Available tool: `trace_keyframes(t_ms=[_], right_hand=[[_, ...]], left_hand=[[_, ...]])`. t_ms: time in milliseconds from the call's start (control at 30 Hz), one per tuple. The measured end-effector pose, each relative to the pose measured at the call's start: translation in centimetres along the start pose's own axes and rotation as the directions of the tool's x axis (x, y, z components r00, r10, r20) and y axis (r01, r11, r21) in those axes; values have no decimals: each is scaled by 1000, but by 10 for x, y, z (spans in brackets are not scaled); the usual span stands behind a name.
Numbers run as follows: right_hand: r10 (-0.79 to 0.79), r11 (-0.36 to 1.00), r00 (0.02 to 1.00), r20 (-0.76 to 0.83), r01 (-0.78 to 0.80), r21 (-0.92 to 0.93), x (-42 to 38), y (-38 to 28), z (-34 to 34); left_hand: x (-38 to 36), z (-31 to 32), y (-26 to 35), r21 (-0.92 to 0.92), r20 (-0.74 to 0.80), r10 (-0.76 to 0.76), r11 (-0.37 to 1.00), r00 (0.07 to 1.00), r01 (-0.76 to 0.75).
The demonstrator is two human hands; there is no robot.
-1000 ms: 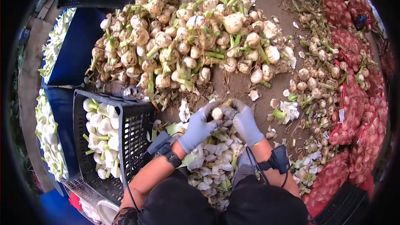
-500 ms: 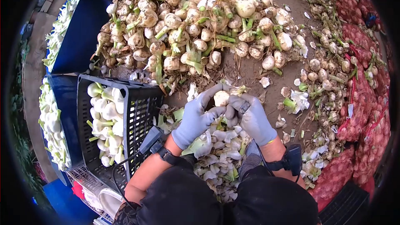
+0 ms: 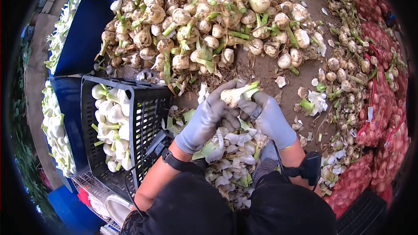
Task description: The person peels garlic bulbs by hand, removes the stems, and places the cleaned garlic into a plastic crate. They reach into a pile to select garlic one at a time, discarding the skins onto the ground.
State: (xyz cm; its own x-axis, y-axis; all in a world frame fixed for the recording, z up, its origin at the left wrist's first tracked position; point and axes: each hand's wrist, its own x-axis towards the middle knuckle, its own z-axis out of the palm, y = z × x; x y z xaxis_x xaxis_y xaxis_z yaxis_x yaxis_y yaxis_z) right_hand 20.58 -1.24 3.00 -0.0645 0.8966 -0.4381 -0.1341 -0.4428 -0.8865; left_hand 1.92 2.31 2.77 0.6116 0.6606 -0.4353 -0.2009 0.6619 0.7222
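A garlic bulb [image 3: 230, 98] with a short green stem is held between my two gloved hands, over a heap of peeled skins [image 3: 230, 152]. My left hand [image 3: 206, 115] closes around the bulb's left side, fingers curled beneath it. At the stem end, my right hand [image 3: 269, 116] pinches the bulb with thumb and fingers. A dark grey band or small piece [image 3: 256, 113] sits on a finger of the right glove. To the left of my left hand stands a black slatted crate [image 3: 150, 117] with clean white garlic bulbs [image 3: 114, 122] in it.
Ahead lies a big pile of soil-stained garlic [image 3: 191, 30]. Red mesh sacks [image 3: 379, 117] line the right side, beside loose bulbs [image 3: 339, 76]. Blue crates [image 3: 67, 117] of white garlic stand at the far left. Scattered skins [image 3: 315, 102] lie on the ground to the right.
The bulb has turned in my hands, and its green stem now points up to the right. Both hands have shifted slightly, and the fingers have changed their hold.
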Motion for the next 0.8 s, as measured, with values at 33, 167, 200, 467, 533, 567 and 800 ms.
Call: trace_keyframes(t_ms=[33,167,200,467,533,567,800], right_hand=[[6,1000,1000,-7,-6,3,0,-1,-2],[194,980,981,-17,-194,-33,2,5,-3],[161,984,987,5,-161,75,-1,7,0],[-10,997,999,39,13,-76,0,18,3],[-81,971,992,99,101,-216,0,25,-5],[-185,817,982,-44,129,-562,5,19,-11],[-427,295,904,-9,130,-946,1,-13,-14]], left_hand=[[-1,3,3,186,-29,-26,982,999,31],[1,-4,-4,142,-104,-30,989,994,45],[-1,-6,2,196,-33,-4,980,999,11],[4,-5,6,518,-170,232,848,958,-113],[1,-9,5,431,-186,104,902,977,-14],[-1,-6,8,431,-184,101,902,978,-12],[-6,5,8,213,-172,4,977,985,33]])
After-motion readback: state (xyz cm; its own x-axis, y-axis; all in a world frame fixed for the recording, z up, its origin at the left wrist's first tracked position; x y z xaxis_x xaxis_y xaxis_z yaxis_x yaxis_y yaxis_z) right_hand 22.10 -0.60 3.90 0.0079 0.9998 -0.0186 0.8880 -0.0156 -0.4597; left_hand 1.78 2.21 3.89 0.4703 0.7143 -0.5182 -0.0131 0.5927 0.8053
